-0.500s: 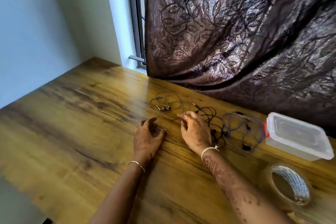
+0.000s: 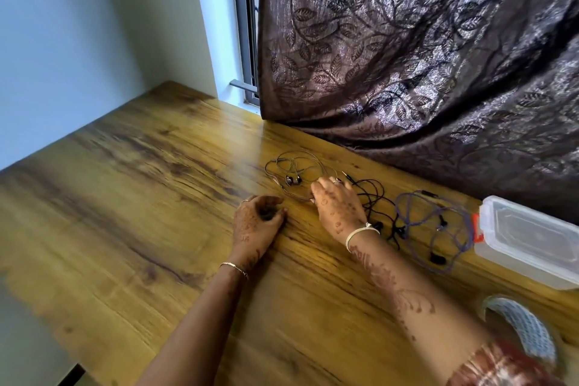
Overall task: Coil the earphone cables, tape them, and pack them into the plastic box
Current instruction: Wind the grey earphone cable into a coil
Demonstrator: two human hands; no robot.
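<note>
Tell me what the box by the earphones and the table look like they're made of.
The box looks like translucent glossy plastic: its walls are cloudy-clear. The table shows brown wood grain with a smooth sheen; solid wood or laminate, I cannot tell.

Soft daylight enters at the window [image 2: 247, 25]; motion blur smears the table [image 2: 94, 213] edges, with wide-angle bending.

Glossy wood-grain table [image 2: 125, 229]; clear plastic box [image 2: 529, 247]; shiny leaf-patterned cloth curtain [image 2: 407, 56].

Table [image 2: 125, 213] left open; right crowded: cables [image 2: 293, 180], plastic box [image 2: 526, 244], tape roll [image 2: 529, 332].
</note>
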